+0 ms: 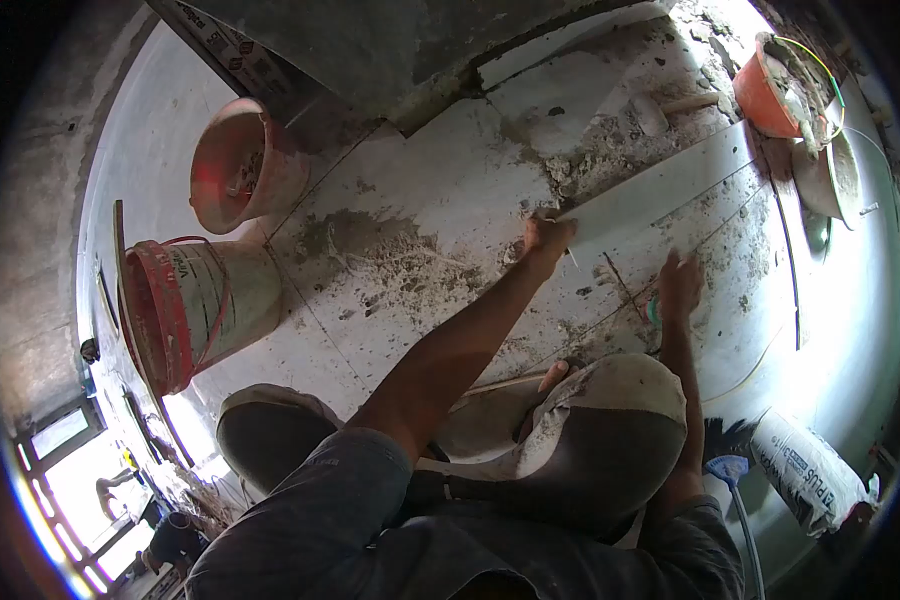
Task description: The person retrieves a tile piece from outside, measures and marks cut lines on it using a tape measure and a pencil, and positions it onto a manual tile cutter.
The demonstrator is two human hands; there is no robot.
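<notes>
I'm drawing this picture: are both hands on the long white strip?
No, only the left hand is on the long white strip; the right hand is apart from it.

- Pale tiled floor, its joints showing, smeared and strewn with grey grit.
- Rough grey wall at the left.
- Paler wall at the right, washed by strong light.
- Framed window at lower left, glaring white.
</notes>
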